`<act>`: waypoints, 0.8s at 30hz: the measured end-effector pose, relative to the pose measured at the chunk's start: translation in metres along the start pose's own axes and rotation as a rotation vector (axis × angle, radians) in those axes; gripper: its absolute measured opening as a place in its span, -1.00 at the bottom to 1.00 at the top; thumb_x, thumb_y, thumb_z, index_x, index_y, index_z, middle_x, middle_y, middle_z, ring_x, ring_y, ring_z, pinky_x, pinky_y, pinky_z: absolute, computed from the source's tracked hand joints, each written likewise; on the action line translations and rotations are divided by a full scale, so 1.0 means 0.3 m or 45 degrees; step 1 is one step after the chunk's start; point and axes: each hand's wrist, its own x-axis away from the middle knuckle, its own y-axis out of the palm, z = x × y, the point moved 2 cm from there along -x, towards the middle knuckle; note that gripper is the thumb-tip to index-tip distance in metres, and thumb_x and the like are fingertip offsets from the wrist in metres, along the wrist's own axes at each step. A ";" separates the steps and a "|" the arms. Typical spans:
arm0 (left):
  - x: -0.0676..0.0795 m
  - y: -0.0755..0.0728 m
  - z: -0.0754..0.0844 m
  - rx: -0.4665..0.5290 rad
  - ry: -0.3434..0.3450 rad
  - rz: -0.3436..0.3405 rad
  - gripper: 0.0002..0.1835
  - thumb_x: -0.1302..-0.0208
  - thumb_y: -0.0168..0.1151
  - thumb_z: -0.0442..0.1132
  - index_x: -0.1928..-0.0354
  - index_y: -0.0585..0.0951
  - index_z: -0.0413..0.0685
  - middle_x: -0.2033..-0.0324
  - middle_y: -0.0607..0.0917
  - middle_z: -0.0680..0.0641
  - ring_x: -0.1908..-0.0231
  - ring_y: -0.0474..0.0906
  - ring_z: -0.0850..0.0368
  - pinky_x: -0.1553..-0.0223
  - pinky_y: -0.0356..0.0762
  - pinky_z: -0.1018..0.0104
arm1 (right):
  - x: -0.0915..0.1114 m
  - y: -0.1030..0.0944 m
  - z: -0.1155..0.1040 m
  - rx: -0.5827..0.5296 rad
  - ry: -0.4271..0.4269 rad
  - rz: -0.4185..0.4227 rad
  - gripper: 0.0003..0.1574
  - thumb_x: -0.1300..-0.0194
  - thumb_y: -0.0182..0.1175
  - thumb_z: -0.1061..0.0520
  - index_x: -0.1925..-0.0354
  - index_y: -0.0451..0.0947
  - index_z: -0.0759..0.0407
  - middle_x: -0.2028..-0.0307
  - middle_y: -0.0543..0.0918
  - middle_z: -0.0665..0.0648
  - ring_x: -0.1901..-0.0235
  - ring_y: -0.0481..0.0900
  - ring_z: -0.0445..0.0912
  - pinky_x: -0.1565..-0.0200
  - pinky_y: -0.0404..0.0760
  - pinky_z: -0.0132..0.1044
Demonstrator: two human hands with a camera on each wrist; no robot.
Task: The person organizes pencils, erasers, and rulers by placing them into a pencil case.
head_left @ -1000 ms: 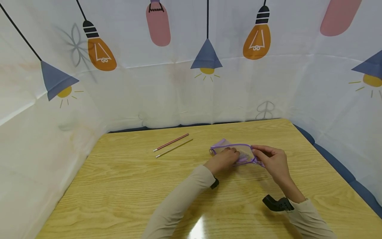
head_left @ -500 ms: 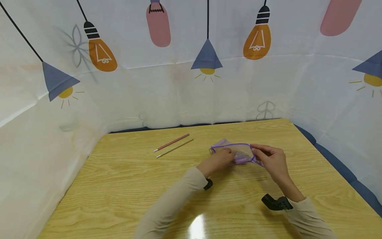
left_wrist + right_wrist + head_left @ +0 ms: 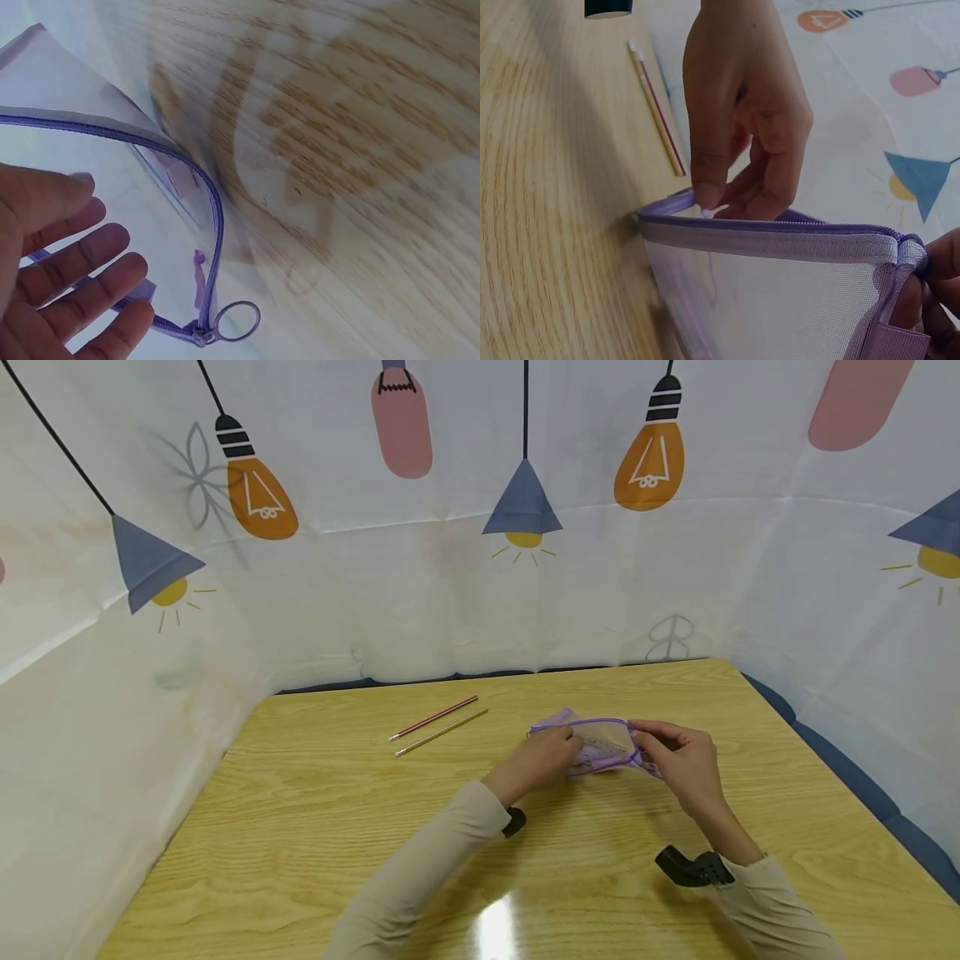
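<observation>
A purple mesh zipper pouch (image 3: 596,722) lies on the table with its mouth spread wide. My right hand (image 3: 686,762) pinches the pouch's right end between thumb and fingers. At the opposite end, my left hand (image 3: 536,764) reaches over the opening, its loosely bent fingers partly inside the rim. In the left wrist view these fingers (image 3: 94,259) are spread a little apart, with no object between them. The ring-shaped zipper pull (image 3: 237,321) hangs at that end. Purple and patterned contents show dimly inside; the right wrist view shows the mesh side (image 3: 780,289).
A red pencil (image 3: 433,718) and a gold pencil (image 3: 442,732) lie side by side, left of the pouch. The wood-grain table (image 3: 300,827) stretches toward the front. A white curtain (image 3: 375,593) printed with lamps and bulbs stands behind and along the sides.
My left hand has drawn back leftward, from deep in the pouch to the left end of its opening. The right hand keeps its pinch, almost still. The pencils have not moved.
</observation>
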 end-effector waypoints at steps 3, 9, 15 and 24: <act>0.009 -0.002 -0.008 0.031 -0.060 -0.014 -0.79 -0.40 0.15 -0.19 0.03 0.58 -0.11 0.23 0.57 -0.02 0.25 0.52 0.19 0.32 0.52 0.42 | -0.001 0.002 -0.002 -0.011 0.013 0.003 -0.65 -0.35 0.23 0.16 0.04 0.63 0.43 0.31 0.72 -0.03 0.45 0.65 -0.18 0.44 0.62 -0.37; 0.028 -0.005 -0.024 0.004 -0.085 0.055 -0.79 -0.33 0.21 -0.14 0.09 0.57 -0.06 0.27 0.54 0.01 0.33 0.47 0.18 0.38 0.50 0.37 | -0.006 0.007 -0.004 -0.045 0.024 0.019 -0.62 -0.36 0.23 0.14 0.03 0.62 0.44 0.31 0.71 -0.11 0.43 0.66 -0.19 0.40 0.63 -0.38; 0.053 -0.021 -0.034 -0.038 -0.128 0.091 -0.76 -0.35 0.18 -0.07 0.07 0.56 -0.03 0.22 0.55 0.02 0.25 0.50 0.13 0.34 0.52 0.31 | -0.010 0.016 -0.004 -0.076 0.012 0.035 -0.64 -0.35 0.23 0.16 0.04 0.62 0.46 0.32 0.71 -0.11 0.43 0.67 -0.19 0.39 0.63 -0.38; 0.110 -0.039 -0.057 -0.016 -0.247 0.105 -0.74 -0.30 0.21 -0.07 0.08 0.55 -0.05 0.24 0.52 0.00 0.24 0.48 0.10 0.27 0.52 0.25 | -0.014 0.021 -0.002 -0.152 0.038 0.043 -0.64 -0.35 0.23 0.19 0.05 0.61 0.50 0.30 0.72 -0.09 0.41 0.67 -0.20 0.35 0.63 -0.39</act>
